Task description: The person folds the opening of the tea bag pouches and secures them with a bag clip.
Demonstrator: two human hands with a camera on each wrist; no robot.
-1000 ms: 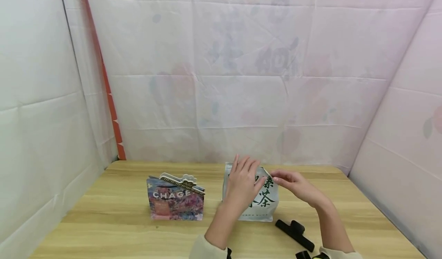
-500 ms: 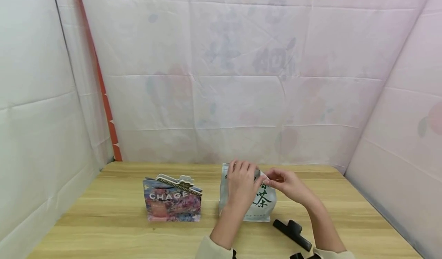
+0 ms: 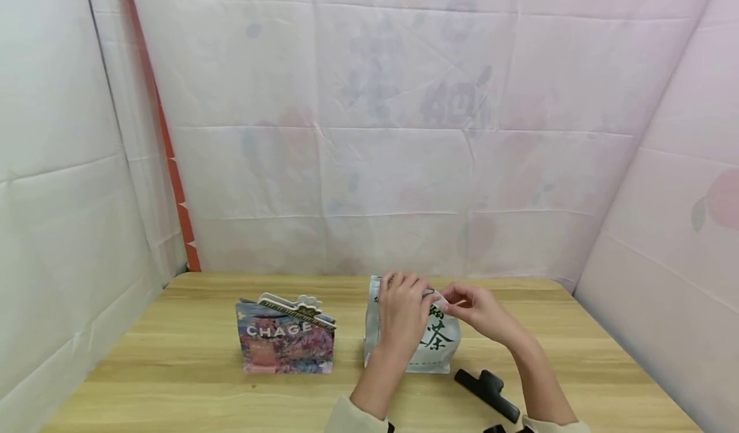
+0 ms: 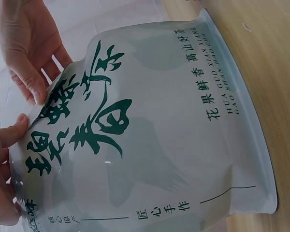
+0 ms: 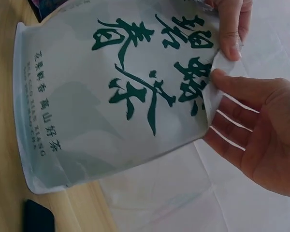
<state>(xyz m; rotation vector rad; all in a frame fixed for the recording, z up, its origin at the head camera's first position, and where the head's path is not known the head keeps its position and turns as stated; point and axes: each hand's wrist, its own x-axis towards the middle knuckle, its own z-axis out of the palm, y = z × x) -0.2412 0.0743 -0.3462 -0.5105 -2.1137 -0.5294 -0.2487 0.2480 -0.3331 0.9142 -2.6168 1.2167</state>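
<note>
A white tea pouch (image 3: 434,346) with green characters stands on the wooden table (image 3: 173,382). My left hand (image 3: 411,293) curls over its top edge from the left and grips it. My right hand (image 3: 453,303) pinches the pouch's top right corner, thumb in front and fingers behind. In the right wrist view the pouch (image 5: 111,96) fills the frame; my right hand (image 5: 222,96) holds the corner beside the left hand's fingers (image 5: 231,34). In the left wrist view the pouch (image 4: 159,130) shows my left thumb (image 4: 7,137) at its top, with the right hand (image 4: 29,53) beyond.
A colourful CHAGE paper bag (image 3: 285,340) stands left of the pouch. A black clip (image 3: 487,392) lies on the table at the near right. White sheets wall in the table at the back and on both sides.
My left fingers, straight a second ago, have curled down over the pouch's top. The right hand has closed in on the top right corner, and the pouch's top sits lower.
</note>
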